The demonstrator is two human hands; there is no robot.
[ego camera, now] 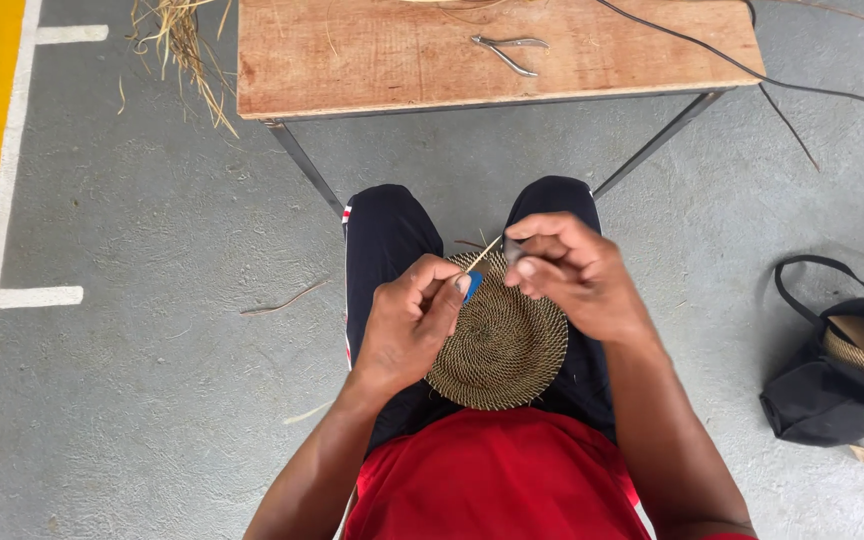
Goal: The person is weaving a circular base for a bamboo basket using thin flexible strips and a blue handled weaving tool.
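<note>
Head view: one round mat [500, 345] lying on lap, left hand [407, 320] pinching its rim, right hand [577, 275] pinching one straw [484, 252]; open floor [152, 300] spreading around.

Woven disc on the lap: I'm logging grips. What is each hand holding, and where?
Left hand pinches the woven disc at its upper rim; right hand grips a thin straw strand near that edge.

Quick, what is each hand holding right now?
Left hand: closed, pinching the woven mat at its edge.
Right hand: closed, pinching a thin straw strand at the mat's rim.
</note>
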